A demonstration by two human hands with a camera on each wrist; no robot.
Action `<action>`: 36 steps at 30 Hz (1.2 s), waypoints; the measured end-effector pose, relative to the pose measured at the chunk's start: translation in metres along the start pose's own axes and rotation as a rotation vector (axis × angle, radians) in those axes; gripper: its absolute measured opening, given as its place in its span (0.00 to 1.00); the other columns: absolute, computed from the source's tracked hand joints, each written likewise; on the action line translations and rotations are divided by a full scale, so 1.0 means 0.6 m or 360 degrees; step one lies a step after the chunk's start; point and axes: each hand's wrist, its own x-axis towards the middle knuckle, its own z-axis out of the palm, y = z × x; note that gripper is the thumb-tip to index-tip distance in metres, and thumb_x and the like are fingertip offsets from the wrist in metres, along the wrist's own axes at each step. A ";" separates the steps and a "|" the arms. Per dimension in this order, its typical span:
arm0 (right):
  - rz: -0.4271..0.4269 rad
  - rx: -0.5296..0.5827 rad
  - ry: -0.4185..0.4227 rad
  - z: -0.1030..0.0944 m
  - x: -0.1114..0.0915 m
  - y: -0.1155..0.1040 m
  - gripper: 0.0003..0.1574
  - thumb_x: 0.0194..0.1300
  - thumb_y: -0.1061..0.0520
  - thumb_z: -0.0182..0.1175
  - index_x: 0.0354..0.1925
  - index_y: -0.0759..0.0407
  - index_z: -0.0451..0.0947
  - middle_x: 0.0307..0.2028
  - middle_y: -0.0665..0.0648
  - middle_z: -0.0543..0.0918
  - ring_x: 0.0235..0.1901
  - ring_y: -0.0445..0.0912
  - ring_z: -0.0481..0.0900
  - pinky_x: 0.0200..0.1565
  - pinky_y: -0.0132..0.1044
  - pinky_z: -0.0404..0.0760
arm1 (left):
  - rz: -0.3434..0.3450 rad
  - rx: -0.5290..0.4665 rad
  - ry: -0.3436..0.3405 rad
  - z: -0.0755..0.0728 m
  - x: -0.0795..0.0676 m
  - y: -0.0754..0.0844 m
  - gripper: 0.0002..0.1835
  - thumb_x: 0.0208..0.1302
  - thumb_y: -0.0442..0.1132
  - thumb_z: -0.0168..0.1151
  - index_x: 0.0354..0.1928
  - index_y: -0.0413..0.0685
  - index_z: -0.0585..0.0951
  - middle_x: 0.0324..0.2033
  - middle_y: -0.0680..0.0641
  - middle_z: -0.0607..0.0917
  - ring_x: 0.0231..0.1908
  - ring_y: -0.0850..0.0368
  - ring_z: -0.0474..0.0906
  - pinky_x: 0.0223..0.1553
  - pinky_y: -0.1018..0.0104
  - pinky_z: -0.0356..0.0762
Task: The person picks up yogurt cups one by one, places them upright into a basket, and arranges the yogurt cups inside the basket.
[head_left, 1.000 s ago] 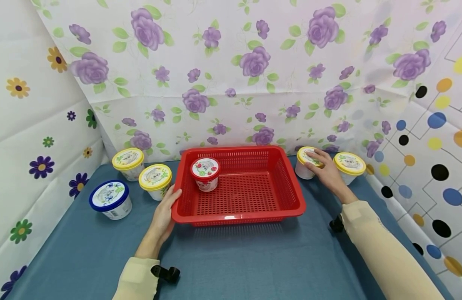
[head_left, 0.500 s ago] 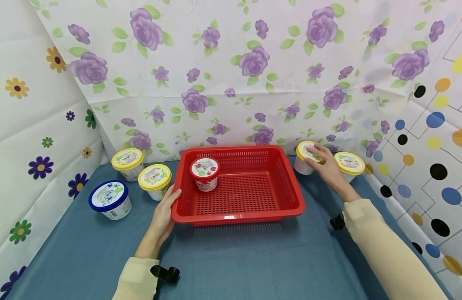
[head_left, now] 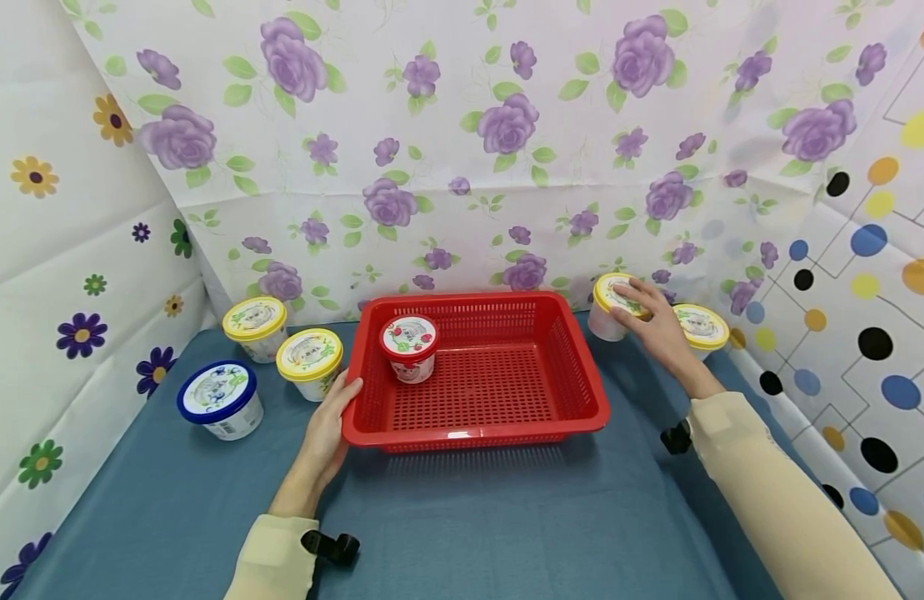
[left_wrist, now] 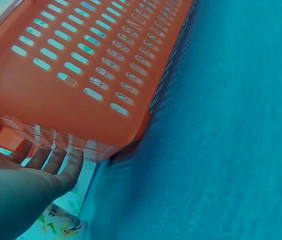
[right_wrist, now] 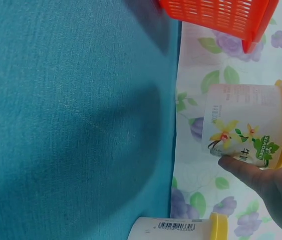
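Observation:
A red plastic basket [head_left: 472, 437] stands on the blue cloth. At its left end my left hand [head_left: 325, 432] grips the rim, thumb on top; the left wrist view has the fingers [left_wrist: 71, 167] curled against the basket's outer end. To the right of the basket, my right hand [head_left: 662, 335] holds a white ice cream tub with a yellow lid [head_left: 606, 322] from its right side and lid. That tub [right_wrist: 245, 125] hangs clear of the cloth in the right wrist view, one finger along its side. A red-lidded tub [head_left: 414, 368] sits upright inside the basket, at the left.
Another yellow-lidded tub [head_left: 701, 327] stands behind the right wrist, partly hidden. Left of the basket are two yellow-lidded tubs, one farther back [head_left: 256, 327] and one nearer [head_left: 312, 367], and a blue-lidded tub [head_left: 222, 404]. A floral sheet [head_left: 462, 150] hangs behind.
The right hand has raised the yellow-lidded tub slightly off the cloth. The left hand and the basket stay where they were.

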 end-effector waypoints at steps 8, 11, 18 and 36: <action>-0.0015 -0.0008 0.0013 -0.007 0.001 -0.007 0.37 0.76 0.49 0.64 0.76 0.57 0.68 0.81 0.63 0.53 0.79 0.65 0.48 0.69 0.71 0.58 | -0.0019 -0.0005 0.0014 0.000 0.000 0.000 0.35 0.84 0.53 0.45 0.84 0.55 0.47 0.78 0.46 0.59 0.70 0.46 0.62 0.60 0.64 0.78; -0.0025 -0.0012 0.0019 -0.010 0.002 -0.013 0.37 0.76 0.48 0.63 0.76 0.56 0.68 0.81 0.62 0.53 0.79 0.65 0.49 0.69 0.71 0.59 | -0.0022 -0.0005 0.0021 0.000 -0.001 0.001 0.35 0.84 0.53 0.44 0.84 0.55 0.47 0.78 0.46 0.59 0.70 0.46 0.63 0.60 0.65 0.77; -0.0055 -0.0003 0.0015 -0.019 0.001 -0.035 0.36 0.77 0.52 0.62 0.77 0.59 0.67 0.81 0.63 0.51 0.78 0.66 0.49 0.68 0.71 0.59 | -0.0026 0.0012 0.0022 0.000 0.000 0.001 0.36 0.84 0.54 0.45 0.84 0.56 0.48 0.78 0.46 0.60 0.70 0.46 0.63 0.61 0.63 0.77; -0.0052 0.0051 -0.0008 -0.035 -0.015 -0.124 0.35 0.77 0.56 0.62 0.75 0.66 0.67 0.80 0.68 0.52 0.78 0.68 0.49 0.68 0.72 0.58 | -0.0020 0.0011 0.0016 0.000 0.001 0.001 0.36 0.84 0.54 0.45 0.84 0.55 0.47 0.78 0.46 0.59 0.71 0.45 0.62 0.60 0.65 0.77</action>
